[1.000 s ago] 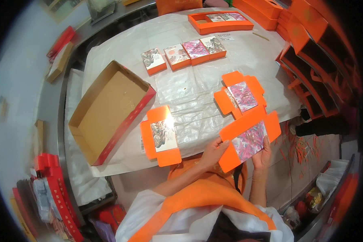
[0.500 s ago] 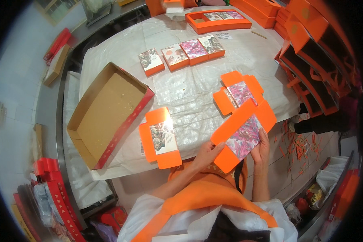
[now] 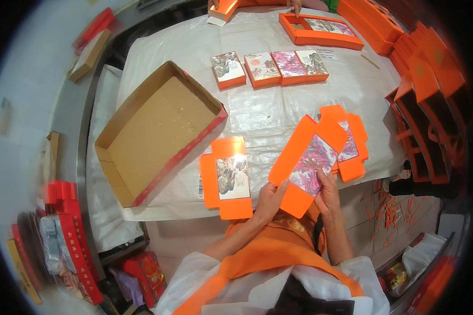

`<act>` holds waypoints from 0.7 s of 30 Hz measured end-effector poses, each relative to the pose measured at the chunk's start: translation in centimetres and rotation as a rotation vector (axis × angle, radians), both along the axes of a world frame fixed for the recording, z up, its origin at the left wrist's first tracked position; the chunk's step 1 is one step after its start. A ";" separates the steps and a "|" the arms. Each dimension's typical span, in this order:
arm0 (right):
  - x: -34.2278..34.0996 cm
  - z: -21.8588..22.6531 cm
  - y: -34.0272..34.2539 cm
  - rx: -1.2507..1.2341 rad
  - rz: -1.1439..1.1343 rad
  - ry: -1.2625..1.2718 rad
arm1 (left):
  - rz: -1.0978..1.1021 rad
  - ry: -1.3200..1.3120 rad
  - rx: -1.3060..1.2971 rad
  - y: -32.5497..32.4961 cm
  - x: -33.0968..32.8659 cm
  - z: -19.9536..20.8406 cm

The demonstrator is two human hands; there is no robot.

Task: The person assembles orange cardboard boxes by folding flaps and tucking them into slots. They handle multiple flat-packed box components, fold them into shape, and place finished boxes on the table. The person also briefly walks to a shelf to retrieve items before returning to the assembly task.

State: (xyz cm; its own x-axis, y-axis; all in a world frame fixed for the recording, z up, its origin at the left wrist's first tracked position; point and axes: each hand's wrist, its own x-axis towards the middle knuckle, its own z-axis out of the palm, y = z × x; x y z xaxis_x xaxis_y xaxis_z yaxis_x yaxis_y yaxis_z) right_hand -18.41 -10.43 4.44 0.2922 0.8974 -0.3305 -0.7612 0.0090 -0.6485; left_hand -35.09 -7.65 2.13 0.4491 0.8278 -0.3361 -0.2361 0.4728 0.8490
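Note:
A flattened orange carton with a pink landscape print (image 3: pixel 314 157) is held above the table's near edge, slightly tilted. My left hand (image 3: pixel 270 200) pinches its lower left edge, thumb on top. My right hand (image 3: pixel 328 197) grips the lower right side, with fingers over the printed panel. Partly hidden behind it, a second pink-printed flat carton (image 3: pixel 350 142) lies on the table. Left of my left hand rests a flat orange carton with a grey mountain print (image 3: pixel 233 178).
A shallow brown cardboard tray (image 3: pixel 157 126) takes up the table's left side. Farther back stand several folded printed boxes (image 3: pixel 289 65) and an orange divided box (image 3: pixel 325 39). At the far edge, another person's hand (image 3: pixel 214 4) is by an orange box (image 3: pixel 223 11). Orange bags (image 3: pixel 425 79) stand right.
The view has shifted, moving the table's things rightward. The held carton has turned a little more upright and now overlaps the second pink carton. Another person's hands have come into view at the far edge.

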 end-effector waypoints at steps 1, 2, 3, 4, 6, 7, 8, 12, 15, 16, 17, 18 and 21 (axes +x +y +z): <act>-0.4 0.0 0.2 0.013 0.015 0.021 | -0.003 0.037 -0.014 0.2 -0.3 -0.1; -0.8 0.0 0.4 -0.014 0.001 0.027 | -0.003 0.053 -0.025 0.4 -0.5 -0.2; -1.0 0.0 0.7 -0.052 0.007 0.007 | -0.027 0.111 -0.082 0.6 -0.8 -0.3; -1.1 0.1 0.9 -0.061 0.018 -0.001 | -0.015 0.093 -0.045 0.7 -1.0 -0.3; -1.1 -0.1 1.3 -0.052 0.052 -0.022 | -0.046 0.182 -0.114 0.9 -1.5 -0.2; -1.0 -0.2 1.7 -0.046 0.074 -0.035 | 0.048 0.108 -0.045 0.9 -1.6 -0.1; -1.0 -0.4 1.9 -0.042 0.102 -0.036 | 0.130 0.077 -0.052 0.9 -1.7 -0.1; -0.6 -1.4 3.0 -0.116 0.166 -0.120 | 0.192 0.022 -0.065 1.1 -2.0 0.2; -0.5 -1.8 4.1 -0.143 0.199 -0.197 | 0.250 -0.030 -0.035 1.5 -1.8 0.2; -0.3 -1.8 4.6 -0.158 0.196 -0.256 | 0.265 -0.026 -0.025 1.5 -1.8 0.1; -0.3 -1.9 5.2 -0.191 0.215 -0.300 | 0.287 -0.017 -0.016 1.4 -2.0 0.0; -0.4 -2.1 5.8 -0.173 0.196 -0.295 | 0.240 -0.006 -0.027 1.3 -2.4 -0.2; 0.4 -2.3 7.8 -0.149 0.313 -0.437 | 0.218 0.240 0.128 -0.2 -5.2 -0.7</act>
State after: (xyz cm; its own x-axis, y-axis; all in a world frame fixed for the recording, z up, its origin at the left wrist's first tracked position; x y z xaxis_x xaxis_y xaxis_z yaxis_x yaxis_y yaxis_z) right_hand -17.99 -2.59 2.10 0.1574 0.9163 -0.3681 -0.3731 -0.2900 -0.8813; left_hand -40.26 -7.87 1.41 0.1781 0.9377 -0.2983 -0.1063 0.3197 0.9415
